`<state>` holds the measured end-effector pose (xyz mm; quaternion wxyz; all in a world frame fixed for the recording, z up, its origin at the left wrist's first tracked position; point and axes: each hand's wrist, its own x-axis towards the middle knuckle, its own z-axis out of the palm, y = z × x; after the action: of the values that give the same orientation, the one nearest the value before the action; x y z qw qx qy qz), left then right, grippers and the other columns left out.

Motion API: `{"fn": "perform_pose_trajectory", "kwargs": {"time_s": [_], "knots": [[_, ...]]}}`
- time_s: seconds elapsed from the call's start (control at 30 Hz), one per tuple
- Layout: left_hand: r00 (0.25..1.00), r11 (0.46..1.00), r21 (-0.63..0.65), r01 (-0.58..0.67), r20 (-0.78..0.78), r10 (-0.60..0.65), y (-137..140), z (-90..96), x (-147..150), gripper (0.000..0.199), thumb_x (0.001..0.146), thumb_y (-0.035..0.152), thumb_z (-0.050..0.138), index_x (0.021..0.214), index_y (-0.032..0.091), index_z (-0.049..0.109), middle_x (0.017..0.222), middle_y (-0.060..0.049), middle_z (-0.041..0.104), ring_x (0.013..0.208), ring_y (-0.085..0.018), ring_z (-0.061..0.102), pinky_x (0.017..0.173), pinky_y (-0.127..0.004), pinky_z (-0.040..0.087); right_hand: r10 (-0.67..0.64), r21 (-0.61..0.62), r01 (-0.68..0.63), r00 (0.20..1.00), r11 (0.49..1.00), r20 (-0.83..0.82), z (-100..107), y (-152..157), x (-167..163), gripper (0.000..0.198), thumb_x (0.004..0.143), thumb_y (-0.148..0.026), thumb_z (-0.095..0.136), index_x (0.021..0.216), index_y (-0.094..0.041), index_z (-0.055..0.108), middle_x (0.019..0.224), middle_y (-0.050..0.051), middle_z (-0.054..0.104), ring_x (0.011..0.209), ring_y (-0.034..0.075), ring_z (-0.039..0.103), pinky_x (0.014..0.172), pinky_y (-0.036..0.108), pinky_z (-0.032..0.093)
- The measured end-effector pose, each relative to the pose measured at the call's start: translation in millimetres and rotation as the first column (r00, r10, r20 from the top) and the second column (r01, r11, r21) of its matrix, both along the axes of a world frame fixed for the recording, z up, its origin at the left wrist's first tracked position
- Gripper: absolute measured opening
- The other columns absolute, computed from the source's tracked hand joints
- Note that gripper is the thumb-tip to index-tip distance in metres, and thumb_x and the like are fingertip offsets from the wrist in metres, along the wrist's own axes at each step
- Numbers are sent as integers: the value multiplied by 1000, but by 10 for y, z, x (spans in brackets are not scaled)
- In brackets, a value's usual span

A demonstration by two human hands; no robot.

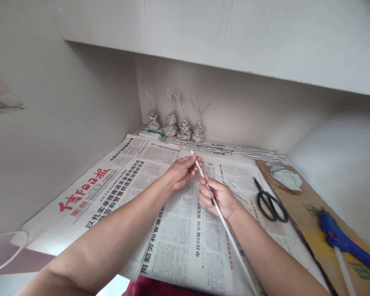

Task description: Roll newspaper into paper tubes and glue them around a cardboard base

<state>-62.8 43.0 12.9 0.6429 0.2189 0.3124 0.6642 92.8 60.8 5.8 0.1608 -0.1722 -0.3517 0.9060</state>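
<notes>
A long, thin white rolled-paper stick (pixel 232 240) slants from above the middle of the newspaper (pixel 185 242) down to the bottom edge. My left hand (pixel 185 170) pinches it near its upper tip between thumb and fingers. Just below, my right hand (pixel 217 194) has its fingers curled around the same stick. Under both hands lie printed newspaper sheets. A few thin strips on the paper are partly hidden behind my right hand.
Several woven paper gourds (pixel 184 130) stand against the back wall. In front lies a bundle of rolled-paper sticks (pixel 234 151). To the right are black scissors (pixel 269 205), cardboard (pixel 311 213), a crumpled white piece (pixel 285 176) and a blue glue gun (pixel 342 238). A white cable (pixel 21 250) curves at left.
</notes>
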Motion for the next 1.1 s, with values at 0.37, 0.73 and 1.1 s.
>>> {"fn": "perform_pose_trajectory", "kwargs": {"time_s": [0.37, 0.73, 1.1], "knots": [[999, 999, -13, -44, -24, 44, 16, -5, -38, 18, 82, 26, 61, 84, 8, 61, 72, -6, 61, 49, -2, 50, 40, -8, 41, -104, 146, 79, 980, 986, 172, -18, 31, -9, 28, 83, -43, 57, 72, -18, 51, 37, -8, 40, 33, 8, 38, 40, 21, 27], [968, 966, -86, -245, -75, 239, 51, 16, -124, 19, 82, 28, 60, 83, 9, 63, 68, -4, 59, 42, -2, 44, 33, -9, 33, -475, 889, -82, 821, 450, 316, 43, -2, 46, 35, 80, -53, 55, 69, -21, 56, 46, -4, 48, 39, 9, 41, 42, 23, 32], [980, 979, -58, -196, 17, 197, 60, 20, -172, 17, 85, 25, 56, 86, 9, 60, 68, -3, 57, 43, -2, 44, 34, -9, 32, 29, 246, -82, 977, 966, 211, 16, -42, -10, 32, 85, -51, 47, 73, -22, 42, 40, -11, 32, 30, 6, 26, 33, 19, 22]]}}
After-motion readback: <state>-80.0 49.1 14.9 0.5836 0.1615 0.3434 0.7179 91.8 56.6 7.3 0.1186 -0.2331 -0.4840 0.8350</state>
